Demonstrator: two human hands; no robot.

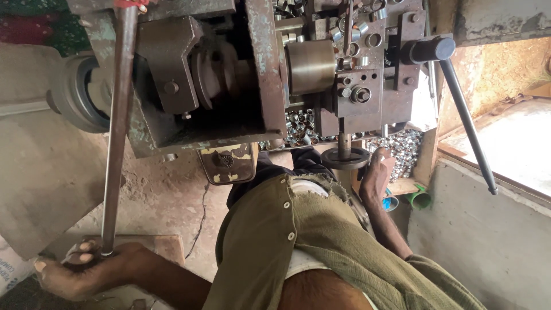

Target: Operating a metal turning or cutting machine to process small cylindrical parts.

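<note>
Left hand (86,270): fingers are curling around the dark knob (80,255) at the lower end of the long steel lever (117,126), clenched on it; pale fingernails are showing on top of the knob, thumb side is hidden. The lever is rising from between these fingers straight up to the top of the rusty machine (229,74), where its upper end is meeting a red-marked fitting. So the lever is sitting inside the grip, not beside it.

Right hand (376,175): fingers are pointing up toward the small round handwheel (345,158) that is hanging below the machine on a short shaft. Fingertips are lying just beside the wheel's right rim; whether they are gripping it or only resting against it, I cannot tell, since the tips are hidden.

Further out from the machine: a heap of small shiny metal rings (402,152) is lying in a wooden tray (426,158) just right of the handwheel, and more rings are sitting under the machine's middle. A second, dark handle (465,115) is slanting down to the right from the machine's upper right corner. The person's olive shirt (298,235) is filling the space below the machine.
</note>
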